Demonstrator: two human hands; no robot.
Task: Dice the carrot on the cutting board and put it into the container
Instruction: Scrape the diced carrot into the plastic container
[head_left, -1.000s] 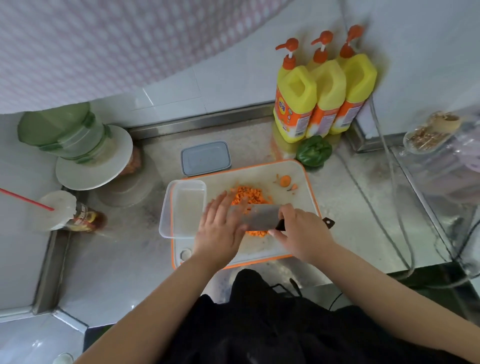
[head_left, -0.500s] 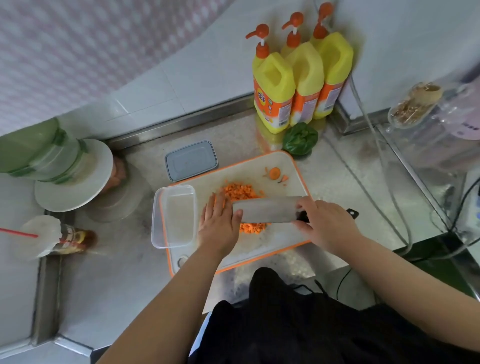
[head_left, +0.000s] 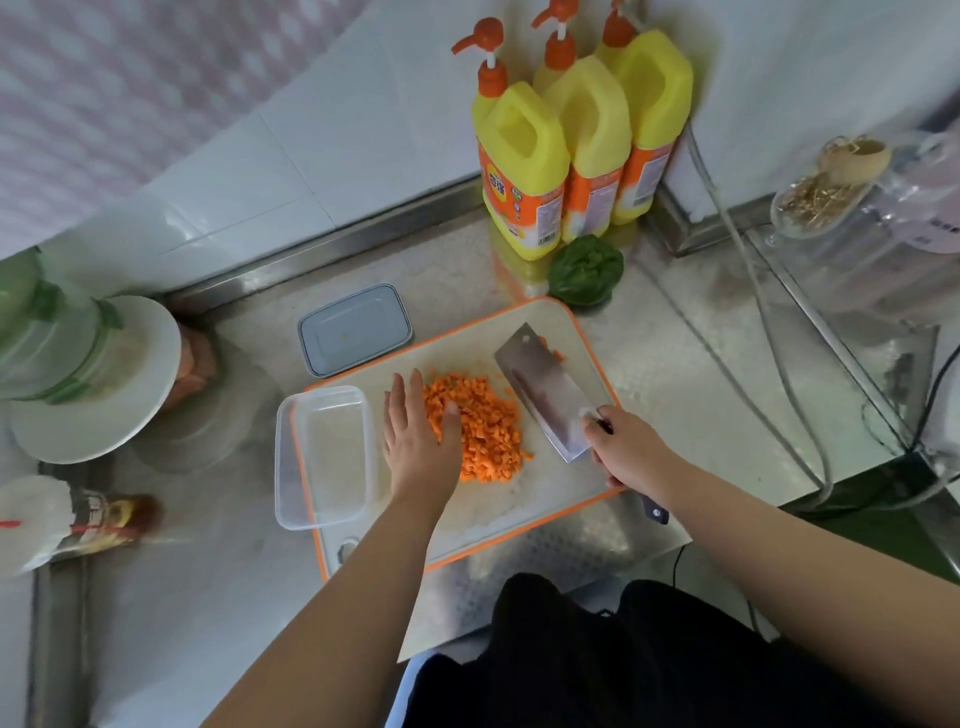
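Observation:
A pile of diced carrot (head_left: 480, 426) lies in the middle of the white, orange-rimmed cutting board (head_left: 519, 514). My left hand (head_left: 418, 441) lies flat with straight fingers against the pile's left side. My right hand (head_left: 631, 452) grips the handle of a cleaver (head_left: 543, 395), whose broad blade lies flat-ish on the board to the right of the pile. A clear plastic container (head_left: 324, 457) with nothing visible in it sits on the board's left end, just left of my left hand.
The container's grey lid (head_left: 356, 330) lies behind the board. Three yellow pump bottles (head_left: 571, 150) and a green vegetable (head_left: 584, 270) stand at the back. A white plate with a green jar (head_left: 78, 374) is on the left; a cable (head_left: 769, 322) runs on the right.
The cleaver has swung off the carrot pile to its right side, uncovering the dice. My left hand stays at the pile's left edge. The camera has tilted, shifting the whole scene.

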